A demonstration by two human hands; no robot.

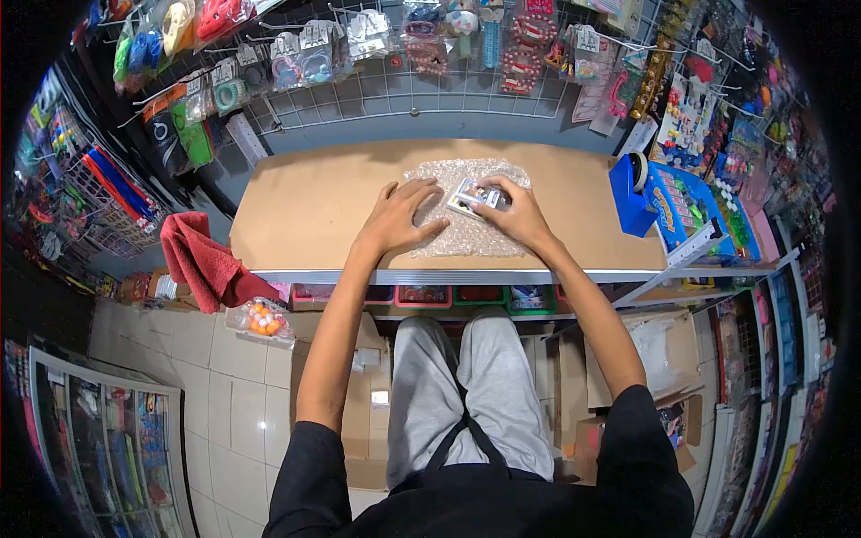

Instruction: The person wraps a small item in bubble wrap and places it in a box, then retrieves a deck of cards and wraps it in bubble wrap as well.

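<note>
A sheet of bubble wrap lies flat on the brown shelf top in front of me. My right hand grips a small flat box with a printed picture over the middle of the sheet, thumb and fingers on its right side. The box's right part is hidden under my fingers. My left hand rests on the left edge of the bubble wrap, its fingers spread and nothing in it.
A blue tape dispenser stands at the shelf's right end, beside a blue display box. A red cloth hangs over the left corner. Packaged goods hang on a wire rack behind. Cardboard boxes sit below.
</note>
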